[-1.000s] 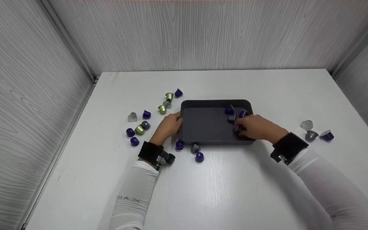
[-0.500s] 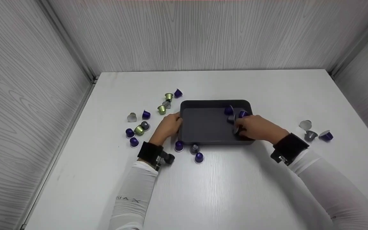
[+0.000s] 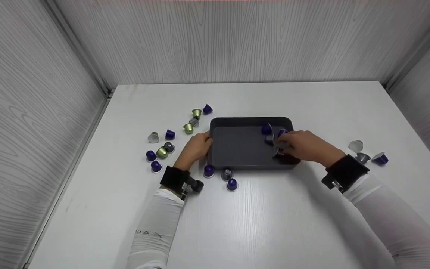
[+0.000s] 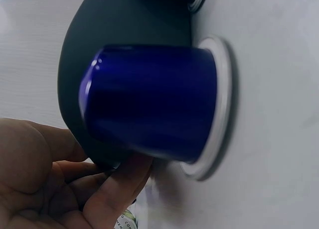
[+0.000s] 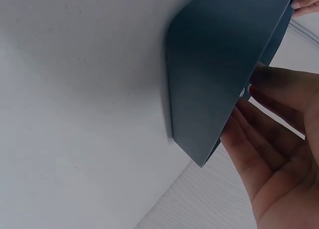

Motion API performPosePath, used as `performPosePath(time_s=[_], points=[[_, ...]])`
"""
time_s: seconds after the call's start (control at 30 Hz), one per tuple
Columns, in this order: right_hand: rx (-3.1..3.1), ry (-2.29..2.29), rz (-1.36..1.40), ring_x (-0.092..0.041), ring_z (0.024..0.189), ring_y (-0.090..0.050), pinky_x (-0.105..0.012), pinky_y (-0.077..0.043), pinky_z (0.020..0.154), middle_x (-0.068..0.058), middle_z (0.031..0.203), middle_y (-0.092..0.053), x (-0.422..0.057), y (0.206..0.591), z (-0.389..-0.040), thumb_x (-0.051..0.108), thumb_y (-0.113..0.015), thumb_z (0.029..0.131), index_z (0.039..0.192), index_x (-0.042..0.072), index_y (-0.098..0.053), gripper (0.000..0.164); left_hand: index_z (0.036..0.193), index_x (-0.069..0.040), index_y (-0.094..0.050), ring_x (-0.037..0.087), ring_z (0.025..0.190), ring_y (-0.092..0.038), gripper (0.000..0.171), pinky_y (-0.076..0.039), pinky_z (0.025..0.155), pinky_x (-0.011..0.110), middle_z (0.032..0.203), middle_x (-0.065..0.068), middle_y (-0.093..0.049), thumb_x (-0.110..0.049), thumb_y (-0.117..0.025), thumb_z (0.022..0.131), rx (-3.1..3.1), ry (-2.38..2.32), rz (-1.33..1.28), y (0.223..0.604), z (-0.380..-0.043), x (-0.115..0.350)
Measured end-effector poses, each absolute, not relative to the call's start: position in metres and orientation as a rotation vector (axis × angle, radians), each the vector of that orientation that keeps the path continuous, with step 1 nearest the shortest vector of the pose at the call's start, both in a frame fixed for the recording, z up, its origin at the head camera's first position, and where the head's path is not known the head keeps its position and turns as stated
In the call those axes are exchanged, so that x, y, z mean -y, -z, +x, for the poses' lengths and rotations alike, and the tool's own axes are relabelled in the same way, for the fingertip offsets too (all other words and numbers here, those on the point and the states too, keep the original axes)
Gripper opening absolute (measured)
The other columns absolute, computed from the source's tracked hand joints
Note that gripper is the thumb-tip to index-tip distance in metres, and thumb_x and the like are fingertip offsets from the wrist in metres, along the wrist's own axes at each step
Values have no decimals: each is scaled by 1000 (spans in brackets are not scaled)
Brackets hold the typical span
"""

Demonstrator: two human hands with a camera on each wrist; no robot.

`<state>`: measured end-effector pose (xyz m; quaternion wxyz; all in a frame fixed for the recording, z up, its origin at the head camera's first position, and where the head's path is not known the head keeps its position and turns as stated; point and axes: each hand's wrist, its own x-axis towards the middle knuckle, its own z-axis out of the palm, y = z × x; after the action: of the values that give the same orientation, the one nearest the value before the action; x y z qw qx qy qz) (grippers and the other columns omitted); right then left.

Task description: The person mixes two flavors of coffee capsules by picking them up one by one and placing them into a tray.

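Slightly rightward goes the right hand point(image 3: 304, 145) (whether its fingers pinch anything, I can't tell). On the white table point(image 3: 271, 220), between grey wood-grained walls point(image 3: 237, 41), fingers of the left hand point(image 3: 196, 147) pinch a shallow dark tray's left rim point(image 3: 210, 149); purple capsules point(image 3: 266, 129) lie inside.

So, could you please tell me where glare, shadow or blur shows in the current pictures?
Head view: pale glare on the table in front of the tray, and a soft shadow left of the right sleeve; left wrist view: the close blue pod has slightly blurred edges and small highlights on its narrow end; right wrist view: soft shadow on the table along the tray.
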<state>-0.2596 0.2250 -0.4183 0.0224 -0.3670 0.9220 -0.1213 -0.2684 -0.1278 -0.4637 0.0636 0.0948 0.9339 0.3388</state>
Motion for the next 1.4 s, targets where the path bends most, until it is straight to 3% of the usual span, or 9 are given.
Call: performPosePath(time_s=[0.37, 0.8, 1.03, 1.4], points=[[-2966, 367, -1243, -25, 83, -63, -44, -51, 73, -9, 97, -68, -234, 417, -260, 11, -67, 91, 113, 3, -66, 23, 139, -2, -53, 31, 96, -60, 41, -46, 90, 44, 118, 18, -64, -14, -42, 101, -2826, -1024, 279, 464, -269, 129], [-3116, 331, -1215, -36, 111, -57, -51, -48, 90, -14, 117, -64, -268, 425, -259, 29, -69, 93, 122, 3, -62, 40, 140, -3, -53, 31, 95, -59, 42, -46, 91, 45, 117, 20, -64, -14, -42, 101, -2833, -1032, 309, 465, -268, 131], [-3137, 288, -1090, -43, 125, -44, -59, -36, 100, -21, 135, -50, -289, 426, -259, 39, -63, 95, 137, 3, -50, 57, 138, -4, -54, 29, 89, -60, 40, -47, 84, 43, 111, 18, -65, -15, -41, 102, -2823, -1026, 274, 464, -267, 131], [-3088, 222, -843, -55, 128, -32, -68, -30, 98, -30, 146, -33, -328, 428, -258, 43, -51, 100, 149, 5, -34, 64, 138, -3, -54, 30, 91, -60, 40, -47, 85, 43, 113, 18, -65, -15, -41, 102, -2831, -1021, 276, 465, -268, 130]])
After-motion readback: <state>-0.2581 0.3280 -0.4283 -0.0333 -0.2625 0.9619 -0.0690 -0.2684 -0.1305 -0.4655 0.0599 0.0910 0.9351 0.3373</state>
